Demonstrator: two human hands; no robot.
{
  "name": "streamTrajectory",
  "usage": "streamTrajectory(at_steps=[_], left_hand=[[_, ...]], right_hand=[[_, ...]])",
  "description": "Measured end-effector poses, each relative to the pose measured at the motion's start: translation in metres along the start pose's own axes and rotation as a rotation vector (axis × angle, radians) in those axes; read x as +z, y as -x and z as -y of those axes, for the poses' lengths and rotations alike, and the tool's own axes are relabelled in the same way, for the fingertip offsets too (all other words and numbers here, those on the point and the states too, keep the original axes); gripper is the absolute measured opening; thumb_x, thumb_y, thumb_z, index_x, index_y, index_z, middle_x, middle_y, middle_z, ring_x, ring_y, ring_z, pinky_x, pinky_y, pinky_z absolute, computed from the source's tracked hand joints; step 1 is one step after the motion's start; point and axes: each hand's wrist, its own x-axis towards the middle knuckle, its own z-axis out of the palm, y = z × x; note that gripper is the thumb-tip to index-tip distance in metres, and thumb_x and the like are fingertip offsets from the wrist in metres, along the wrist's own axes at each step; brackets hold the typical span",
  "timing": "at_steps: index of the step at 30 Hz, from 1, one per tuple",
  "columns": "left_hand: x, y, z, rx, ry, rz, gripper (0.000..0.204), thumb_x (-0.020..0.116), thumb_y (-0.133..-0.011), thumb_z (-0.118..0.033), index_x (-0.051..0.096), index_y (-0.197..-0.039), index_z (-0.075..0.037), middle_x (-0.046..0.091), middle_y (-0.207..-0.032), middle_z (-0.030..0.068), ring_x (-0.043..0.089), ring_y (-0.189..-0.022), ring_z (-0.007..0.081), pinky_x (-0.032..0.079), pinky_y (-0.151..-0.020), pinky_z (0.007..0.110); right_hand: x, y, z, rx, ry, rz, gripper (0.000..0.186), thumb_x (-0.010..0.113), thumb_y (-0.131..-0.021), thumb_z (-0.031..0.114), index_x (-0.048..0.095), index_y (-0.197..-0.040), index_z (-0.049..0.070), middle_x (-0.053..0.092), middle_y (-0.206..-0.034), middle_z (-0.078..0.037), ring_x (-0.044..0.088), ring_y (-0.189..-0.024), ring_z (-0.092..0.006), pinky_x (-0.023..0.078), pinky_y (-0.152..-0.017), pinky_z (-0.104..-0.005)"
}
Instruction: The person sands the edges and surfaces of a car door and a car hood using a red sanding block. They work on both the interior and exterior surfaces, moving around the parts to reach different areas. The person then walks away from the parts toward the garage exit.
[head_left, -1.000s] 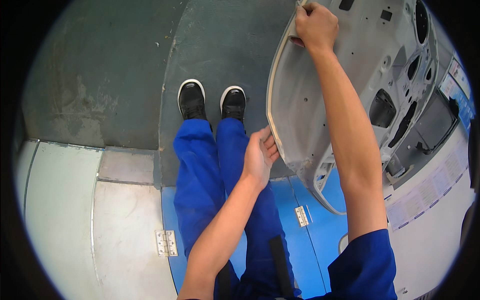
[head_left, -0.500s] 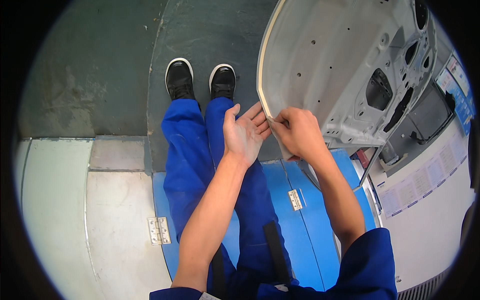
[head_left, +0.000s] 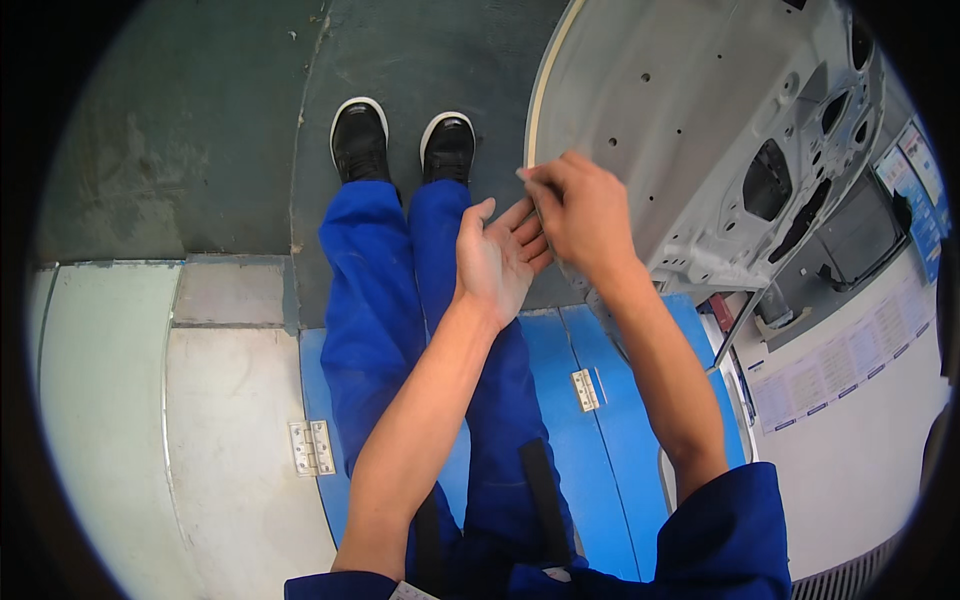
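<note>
Right grip (head_left: 588, 212) farther forward, at left edge of door panel (head_left: 690, 100)

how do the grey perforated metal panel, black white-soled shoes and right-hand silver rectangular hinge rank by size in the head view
1. Grey panel
2. Left shoe and right shoe: too alike to rank
3. Silver hinge

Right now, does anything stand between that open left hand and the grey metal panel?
Partly, in this view: the right hand covers a stretch of the grey metal panel's edge, just beside the left hand. Whether the left fingertips touch the panel is unclear.
</note>
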Motion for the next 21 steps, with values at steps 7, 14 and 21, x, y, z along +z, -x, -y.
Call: streamTrajectory(at_steps=[7,14,21], left_hand=[[0.002,-0.003,0.007,0.012,-0.038,-0.041,0.076,0.034,-0.096,-0.046,0.028,-0.154,0.004,0.05,-0.145,0.0156,0.051,-0.128,0.0272,0.035,-0.112,0.038],[0.002,-0.003,-0.002,0.011,-0.1,0.045,0.076,0.034,-0.097,-0.046,0.029,-0.152,0.007,0.05,-0.146,0.0183,0.052,-0.128,0.0277,0.036,-0.112,0.038],[0.008,-0.004,0.002,0.029,-0.207,-0.056,0.078,0.034,-0.096,-0.049,0.033,-0.151,0.006,0.054,-0.141,0.0163,0.055,-0.122,0.0236,0.037,-0.107,0.035]], right_hand=[[0.022,-0.063,-0.014,-0.269,0.178,-0.312,0.016,0.067,-0.089,0.014,0.062,-0.077,0.004,0.061,-0.077,-0.012,0.062,-0.075,-0.0361,0.051,-0.065,-0.0465],[0.006,-0.121,-0.022,-0.286,0.176,-0.5,0.024,0.066,-0.092,0.019,0.06,-0.075,0.002,0.059,-0.076,-0.016,0.06,-0.069,-0.0392,0.047,-0.061,-0.0464],[0.024,-0.052,-0.021,-0.178,0.061,-0.293,0.012,0.065,-0.092,0.015,0.065,-0.085,0.005,0.06,-0.078,-0.015,0.062,-0.073,-0.0383,0.05,-0.065,-0.0481]])
